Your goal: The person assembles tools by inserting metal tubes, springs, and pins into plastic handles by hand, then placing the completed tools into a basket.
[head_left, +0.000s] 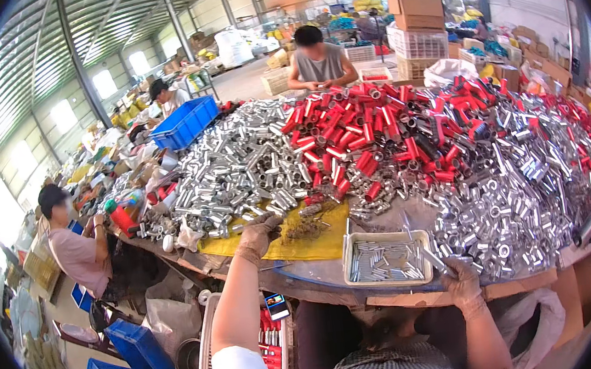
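Observation:
My left hand [257, 239], in a soiled work glove, reaches over a yellow cloth [332, 229] at the near edge of a heap of silver metal tubes [237, 169]. Its fingers stretch toward the heap's edge, with nothing I can make out in them. Also gloved, my right hand [464, 286] is closed at the table's front edge, around a silver metal tube [434, 259] that points toward a cream tray. This tray [346, 259] holds several slim metal pins [384, 260]. Right of it lie more loose silver parts [519, 213].
Red tubes [361, 132] are piled mid-table. A blue crate [186, 124] stands at the back left. Below the table edge, a white basket [210, 349] holds red and silver parts, with a phone-like device [277, 307] on it. Co-workers sit opposite [319, 65] and left [77, 248].

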Tool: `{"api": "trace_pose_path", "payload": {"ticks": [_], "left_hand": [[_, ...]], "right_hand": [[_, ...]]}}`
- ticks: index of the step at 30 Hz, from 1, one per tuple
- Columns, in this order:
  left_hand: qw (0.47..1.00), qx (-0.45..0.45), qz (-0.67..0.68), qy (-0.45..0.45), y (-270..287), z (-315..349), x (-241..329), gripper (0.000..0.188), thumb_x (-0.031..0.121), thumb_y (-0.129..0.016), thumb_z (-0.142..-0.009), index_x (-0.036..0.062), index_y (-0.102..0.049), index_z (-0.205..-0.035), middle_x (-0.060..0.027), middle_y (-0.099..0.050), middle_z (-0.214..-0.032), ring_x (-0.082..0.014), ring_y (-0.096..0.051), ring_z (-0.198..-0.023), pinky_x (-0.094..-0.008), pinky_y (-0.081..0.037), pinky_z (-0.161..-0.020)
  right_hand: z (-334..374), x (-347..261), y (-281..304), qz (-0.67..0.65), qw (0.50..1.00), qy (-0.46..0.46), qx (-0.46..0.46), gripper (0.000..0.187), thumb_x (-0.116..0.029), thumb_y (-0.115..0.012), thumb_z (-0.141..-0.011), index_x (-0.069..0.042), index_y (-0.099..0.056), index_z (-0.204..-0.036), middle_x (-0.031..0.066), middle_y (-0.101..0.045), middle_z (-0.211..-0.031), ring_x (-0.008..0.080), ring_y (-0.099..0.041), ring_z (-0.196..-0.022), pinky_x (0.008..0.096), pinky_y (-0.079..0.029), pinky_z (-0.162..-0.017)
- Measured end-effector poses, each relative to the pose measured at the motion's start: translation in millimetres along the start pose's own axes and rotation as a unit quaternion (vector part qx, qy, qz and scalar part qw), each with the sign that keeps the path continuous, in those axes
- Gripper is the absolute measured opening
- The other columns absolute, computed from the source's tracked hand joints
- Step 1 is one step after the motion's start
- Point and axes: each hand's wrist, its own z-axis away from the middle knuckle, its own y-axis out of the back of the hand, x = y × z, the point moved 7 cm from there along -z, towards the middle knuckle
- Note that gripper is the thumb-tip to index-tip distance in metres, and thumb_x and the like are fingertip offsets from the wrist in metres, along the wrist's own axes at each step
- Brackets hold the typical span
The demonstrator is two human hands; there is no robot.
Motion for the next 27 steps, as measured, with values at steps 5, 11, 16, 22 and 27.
{"api": "trace_pose_path", "payload": {"ticks": [5, 11, 16, 22, 27], "left_hand": [[0.924, 0.020, -0.380, -0.049, -5, -5, 4, 0.035, 0.003, -0.068, -0.082, -0.0018, -0.060, -0.115, -0.0049, -0.066, -0.091, -0.0114, -0.060, -0.078, -0.0241, -0.050, -0.069], [0.901, -0.032, -0.334, -0.275, -39, 2, 3, 0.045, -0.002, -0.071, -0.074, -0.0009, -0.059, -0.117, -0.0048, -0.065, -0.092, -0.0137, -0.061, -0.082, -0.0262, -0.049, -0.077], [0.889, -0.077, -0.393, -0.220, -85, 15, 6, 0.045, -0.004, -0.070, -0.073, -0.0006, -0.058, -0.117, -0.0099, -0.067, -0.105, -0.0177, -0.062, -0.094, -0.0307, -0.049, -0.082], [0.918, -0.035, -0.348, -0.185, -53, 7, -13, 0.038, 0.004, -0.066, -0.085, -0.0026, -0.055, -0.121, -0.0061, -0.064, -0.097, -0.0131, -0.059, -0.088, -0.0256, -0.048, -0.081], [0.939, -0.168, -0.178, -0.242, -113, 62, 33, 0.041, -0.002, -0.052, -0.091, -0.0031, -0.046, -0.131, -0.0023, -0.059, -0.105, -0.0078, -0.051, -0.086, -0.0222, -0.045, -0.077]], "right_hand": [[-8, 7, 6, -0.109, 0.993, -0.045, -0.004, 0.035, -0.013, -0.073, -0.078, 0.001, -0.062, -0.108, -0.0006, -0.059, -0.079, 0.0053, -0.050, -0.066, 0.0205, -0.040, -0.057], [-1, -45, -5, -0.301, 0.938, -0.169, 0.004, 0.042, -0.020, -0.073, -0.075, 0.004, -0.062, -0.108, -0.0004, -0.057, -0.073, 0.0049, -0.045, -0.057, 0.0214, -0.034, -0.049], [4, -71, -19, -0.297, 0.941, -0.154, -0.055, 0.055, -0.034, -0.076, -0.075, 0.007, -0.061, -0.108, -0.0010, -0.055, -0.070, 0.0043, -0.043, -0.054, 0.0200, -0.031, -0.047], [13, -79, -28, -0.268, 0.933, -0.221, -0.098, 0.037, -0.007, -0.073, -0.078, 0.007, -0.062, -0.110, -0.0012, -0.059, -0.078, 0.0051, -0.050, -0.061, 0.0195, -0.041, -0.055], [4, -72, -46, -0.449, 0.847, -0.274, -0.073, 0.041, -0.023, -0.076, -0.078, 0.005, -0.059, -0.104, 0.0028, -0.058, -0.075, 0.0099, -0.050, -0.058, 0.0236, -0.041, -0.052]]}}
